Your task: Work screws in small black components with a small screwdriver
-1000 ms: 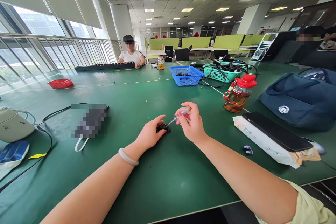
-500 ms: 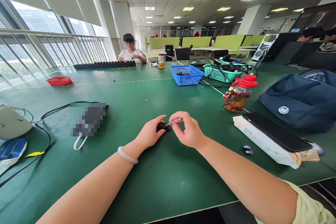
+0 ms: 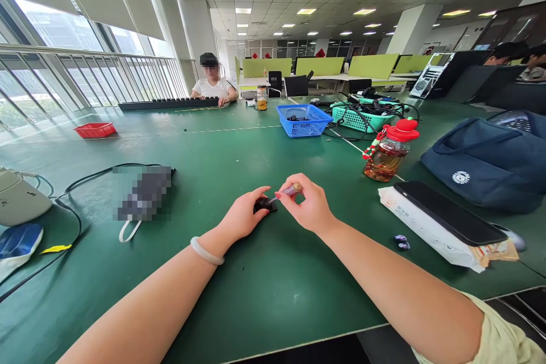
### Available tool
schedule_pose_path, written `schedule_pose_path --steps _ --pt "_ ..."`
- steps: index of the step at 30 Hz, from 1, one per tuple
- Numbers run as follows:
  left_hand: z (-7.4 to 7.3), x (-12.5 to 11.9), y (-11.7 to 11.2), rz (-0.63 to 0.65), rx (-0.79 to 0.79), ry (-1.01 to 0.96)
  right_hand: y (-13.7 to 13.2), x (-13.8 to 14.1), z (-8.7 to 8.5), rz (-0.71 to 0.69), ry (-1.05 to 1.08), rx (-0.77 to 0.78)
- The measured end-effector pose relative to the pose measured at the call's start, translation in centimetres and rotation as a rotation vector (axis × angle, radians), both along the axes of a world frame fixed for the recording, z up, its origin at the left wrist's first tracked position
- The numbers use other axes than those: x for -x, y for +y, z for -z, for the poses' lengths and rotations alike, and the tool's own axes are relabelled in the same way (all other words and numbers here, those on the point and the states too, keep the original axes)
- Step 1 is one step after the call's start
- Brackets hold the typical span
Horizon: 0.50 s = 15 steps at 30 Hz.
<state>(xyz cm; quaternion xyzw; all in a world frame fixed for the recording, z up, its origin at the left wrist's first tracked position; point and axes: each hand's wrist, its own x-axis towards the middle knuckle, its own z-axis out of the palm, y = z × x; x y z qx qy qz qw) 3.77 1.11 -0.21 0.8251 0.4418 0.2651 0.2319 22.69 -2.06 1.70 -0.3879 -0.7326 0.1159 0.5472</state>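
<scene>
Near the middle of the green table [image 3: 256, 296], my left hand [image 3: 242, 216] grips a small black part [image 3: 265, 205] between thumb and fingers and keeps it against the tabletop. My right hand [image 3: 307, 205] pinches a small screwdriver [image 3: 292, 189] by its pale, translucent handle. The screwdriver slants down to the left, and its thin tip meets the black part or lies just over it; the exact contact is too small to tell. A pale bangle circles my left wrist.
On the right are a phone [image 3: 450, 211] on a white packet, a red-lidded bottle [image 3: 386, 153] and a navy bag [image 3: 486, 165]. Blue [image 3: 303, 122] and green [image 3: 358, 119] baskets stand behind. A red tray [image 3: 94, 130] and a cable [image 3: 81, 222] lie left. A person [image 3: 213, 85] sits opposite.
The fingers of my right hand have shifted on the screwdriver, and more of its handle now shows above them. My left hand stays with the black part. The person opposite has lowered one hand.
</scene>
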Motion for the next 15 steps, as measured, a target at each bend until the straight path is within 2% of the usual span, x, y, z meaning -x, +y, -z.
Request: schedule_pose_path --steps 3,9,12,15 --pt "0.17 0.06 0.07 0.003 -0.014 -0.001 0.2 -0.12 0.03 0.04 -0.027 -0.022" --pt "-0.11 -0.07 -0.12 0.009 0.015 -0.003 -0.23 0.05 -0.37 0.053 -0.179 -0.16" --pt "-0.11 -0.12 -0.16 0.019 0.013 -0.009 -0.39 0.02 -0.45 0.042 -0.223 -0.164" --pt "0.0 -0.08 -0.13 0.009 -0.002 -0.002 -0.29 -0.17 -0.39 0.073 -0.152 -0.121"
